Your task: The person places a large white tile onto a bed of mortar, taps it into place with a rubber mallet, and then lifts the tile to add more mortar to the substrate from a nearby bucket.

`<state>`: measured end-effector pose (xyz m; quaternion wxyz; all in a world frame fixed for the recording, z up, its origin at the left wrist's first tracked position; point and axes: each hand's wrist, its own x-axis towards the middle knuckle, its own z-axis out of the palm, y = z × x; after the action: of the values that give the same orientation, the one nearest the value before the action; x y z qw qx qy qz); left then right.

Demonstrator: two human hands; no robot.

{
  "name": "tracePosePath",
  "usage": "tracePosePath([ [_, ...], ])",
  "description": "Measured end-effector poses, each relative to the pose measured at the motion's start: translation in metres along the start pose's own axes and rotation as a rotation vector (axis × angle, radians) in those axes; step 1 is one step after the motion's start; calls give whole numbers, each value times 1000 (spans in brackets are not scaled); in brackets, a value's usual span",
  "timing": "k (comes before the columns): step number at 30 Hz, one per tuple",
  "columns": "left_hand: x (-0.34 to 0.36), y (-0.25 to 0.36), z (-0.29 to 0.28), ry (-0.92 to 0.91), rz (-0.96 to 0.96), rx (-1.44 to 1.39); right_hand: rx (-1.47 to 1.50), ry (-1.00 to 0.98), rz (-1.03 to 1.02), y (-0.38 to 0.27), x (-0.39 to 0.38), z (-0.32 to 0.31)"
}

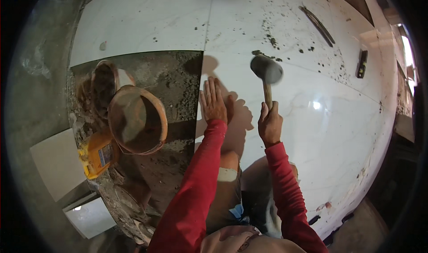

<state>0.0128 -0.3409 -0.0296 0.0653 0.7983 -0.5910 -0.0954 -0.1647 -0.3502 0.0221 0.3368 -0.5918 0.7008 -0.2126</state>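
My right hand (pixel 269 124) grips the wooden handle of a rubber mallet (pixel 266 70), whose grey head is raised and blurred above a large white marble-look floor tile (pixel 321 114). My left hand (pixel 212 102) lies flat, fingers spread, on that tile's left edge, beside the bare mortar bed (pixel 178 81). Both arms wear red sleeves. My knees show below, on the tile.
Two brown round pans (pixel 136 119) and a yellow bag (pixel 98 152) sit on the mortar at left. Another laid tile (pixel 142 21) lies beyond. A spirit level (pixel 362 63) and a dark strip (pixel 317 25) rest on tiles at right. Loose tile pieces (pixel 58 163) lie lower left.
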Motion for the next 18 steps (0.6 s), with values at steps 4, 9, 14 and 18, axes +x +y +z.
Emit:
tracePosePath([
  [4,2,2,2,27,0,7,-188,-49,60,9,-3,-10],
  [9,2,5,-2,11,25,64,48,88,45,20,-7,-24],
  [14,3,9,0,41,28,69,-147,18,54,42,-6,-36],
  [18,0,7,4,45,31,98,-102,47,89,50,4,-47],
])
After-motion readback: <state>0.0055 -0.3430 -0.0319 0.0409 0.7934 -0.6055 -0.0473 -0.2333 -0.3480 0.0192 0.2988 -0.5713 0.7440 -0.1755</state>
